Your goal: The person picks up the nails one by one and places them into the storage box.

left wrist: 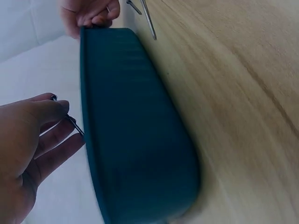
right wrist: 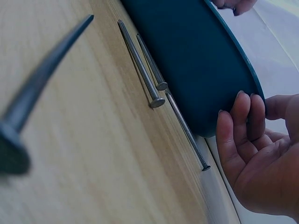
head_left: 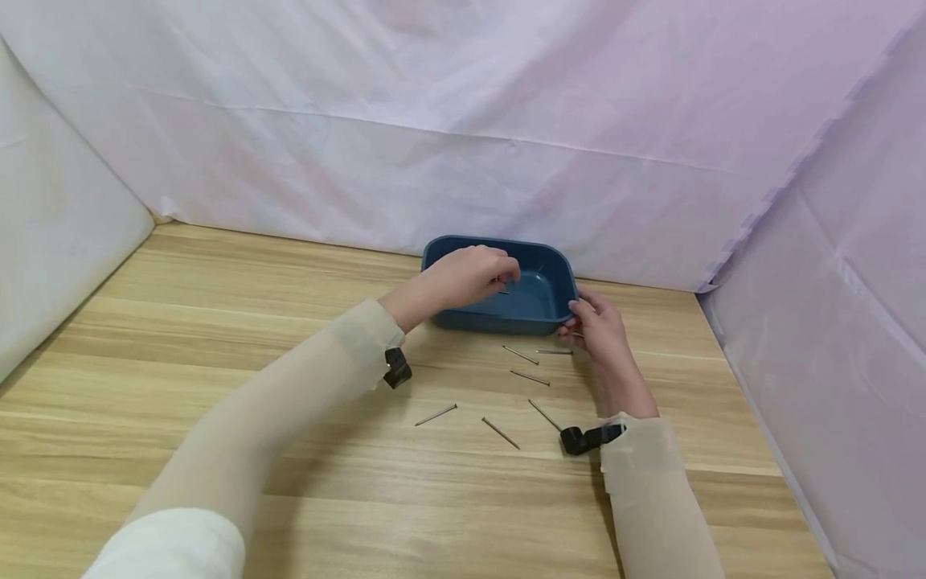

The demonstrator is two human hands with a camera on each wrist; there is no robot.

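Head view: blue tub (head_left: 538, 301) at counter (head_left: 217, 362) back edge, one nail (head_left: 504, 292) seen inside, left hand (head_left: 470, 273) curled over it, loose nails (head_left: 521, 355) in front; left wrist view: nail (left wrist: 74, 125) pinched by left hand (left wrist: 32, 140); right wrist view: right hand (right wrist: 261, 154), fingers relaxed, touching tub corner (right wrist: 219, 70).

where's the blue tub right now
In the head view the blue tub sits at the far middle of the wooden table, between the left hand and right hand, behind the loose nails.
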